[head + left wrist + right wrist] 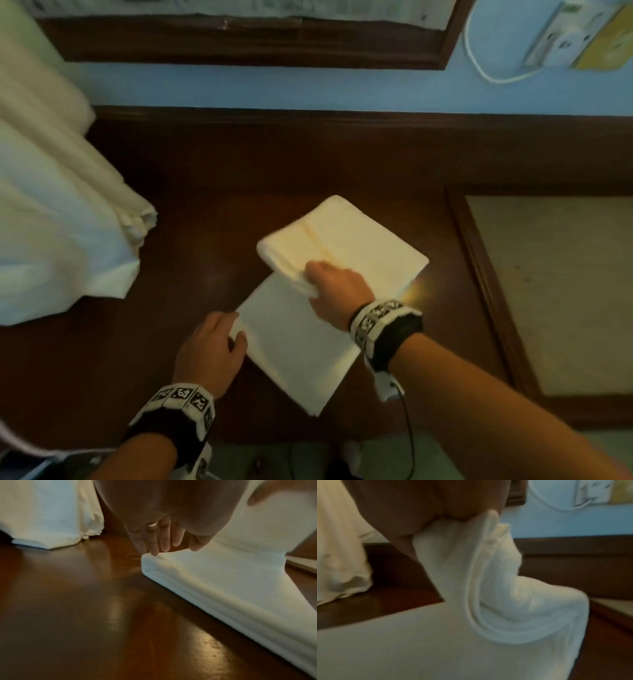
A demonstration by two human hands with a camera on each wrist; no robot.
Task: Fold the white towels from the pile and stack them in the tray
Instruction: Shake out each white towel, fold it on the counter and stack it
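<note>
Dark polished wood fills the scene, the table point(171, 342) running wide under everything, with the pile point(51, 205) of unfolded white cloth heaped at the far left and the tray point(460, 240), its pale liner bare, waiting at the right. Centre stage is the towel point(298, 342), already a narrow band lying on the wood between pile and tray, and now its far half is up in the air, doubled back toward the person. Right hand point(334, 291) has that raised end clenched in its curled fingers, bunched thick in the wrist view. Left hand point(209, 353) sits at the near left corner, fingers point(154, 545) straight and pressing the edge flat to the table, gripping nothing. This looks like the closing fold. To do it well, I'd say keep that left hand pinning the corner so the lower layer can't slide on the slick wood, bring the lifted end down square so its edge meets the near edge, and release only once the layers line up. A bunched grip like this could leave a ridge, so a smoothing pass seems wise.
</note>
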